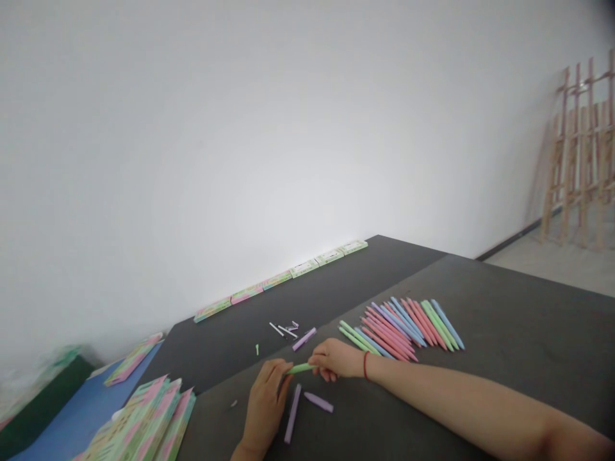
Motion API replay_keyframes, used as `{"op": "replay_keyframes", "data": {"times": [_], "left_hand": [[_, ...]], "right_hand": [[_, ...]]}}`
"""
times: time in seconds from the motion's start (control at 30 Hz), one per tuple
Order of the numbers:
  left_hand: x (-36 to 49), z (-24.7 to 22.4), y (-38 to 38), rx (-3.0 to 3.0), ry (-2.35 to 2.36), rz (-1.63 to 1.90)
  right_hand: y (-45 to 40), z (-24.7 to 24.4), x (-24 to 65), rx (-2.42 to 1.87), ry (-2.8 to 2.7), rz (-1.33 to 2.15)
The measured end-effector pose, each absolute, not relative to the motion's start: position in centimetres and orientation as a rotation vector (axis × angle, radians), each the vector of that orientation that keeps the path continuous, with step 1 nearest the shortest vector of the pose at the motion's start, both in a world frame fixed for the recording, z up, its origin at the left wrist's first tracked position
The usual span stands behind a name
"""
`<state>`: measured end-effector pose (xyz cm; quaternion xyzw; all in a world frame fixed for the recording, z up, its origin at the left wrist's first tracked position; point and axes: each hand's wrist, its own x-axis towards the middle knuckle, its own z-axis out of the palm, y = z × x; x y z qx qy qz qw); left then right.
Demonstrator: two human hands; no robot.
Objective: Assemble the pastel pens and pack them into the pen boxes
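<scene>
A green pen (302,368) is held level between my two hands, low in the middle of the view. My left hand (265,400) pinches its left end, and my right hand (337,358), with a red band at the wrist, grips its right end. Purple pen parts lie around them: a long barrel (293,413) and a short pointed piece (319,402) nearer me, another purple piece (304,339) just beyond. Thin white rods (277,330) and a small green part (257,349) rest farther back. Right of my right hand, several pink, blue, green and purple pens (398,326) lie side by side.
Patterned boxes (247,294) line the far edge of the dark table (509,333) by the wall. More boxes (154,419) are stacked at the lower left, with a blue surface (72,416) and a dark green box (45,410) beyond. Wooden racks (583,153) stand at the right.
</scene>
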<state>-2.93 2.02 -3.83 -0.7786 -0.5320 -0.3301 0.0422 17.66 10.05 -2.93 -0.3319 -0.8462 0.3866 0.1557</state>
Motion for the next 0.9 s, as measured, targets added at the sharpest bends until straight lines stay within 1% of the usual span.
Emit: {"op": "replay_keyframes", "data": {"times": [0.23,0.37,0.43,0.47,0.5,0.6,0.63,0.7,0.77,0.8,0.9], "left_hand": [[-1.5,-3.2,1.5,-2.444,-1.56,-1.022],[0.1,-3.0,0.6,-2.497,-1.56,-1.044],[1.0,-3.1,0.2,-2.395,-1.641,-1.186],[1.5,-3.2,0.0,-2.293,-1.727,-1.379],[2.0,-3.2,-0.1,-2.161,-1.842,-1.683],[3.6,-2.7,-0.1,-1.668,-2.111,-2.746],[4.2,-2.3,0.0,-1.576,-2.125,-3.03],[5.5,-1.3,0.3,-1.509,-1.994,-3.469],[6.6,-0.3,0.7,-1.425,-1.721,-3.788],[7.1,0.2,0.8,-1.383,-1.603,-3.881],[7.5,1.3,0.9,-1.374,-1.464,-3.939]], "right_hand": [[7.7,-2.2,20.3,-1.004,-2.294,0.912],[6.6,-3.0,21.8,-0.996,-2.246,1.063],[6.4,-3.4,22.2,-1.001,-2.192,1.141],[6.3,-3.5,22.3,-1.008,-2.156,1.16],[6.2,-3.6,22.4,-1.013,-2.117,1.17],[5.9,-3.4,22.5,-0.987,-2.059,1.106],[5.7,-3.2,22.6,-0.973,-2.074,1.038],[5.2,-2.8,22.7,-0.97,-2.144,0.863],[4.8,-2.5,22.8,-1.003,-2.223,0.725],[4.7,-2.4,22.8,-1.025,-2.25,0.698],[4.6,-2.6,22.8,-1.004,-2.255,0.785]]}}
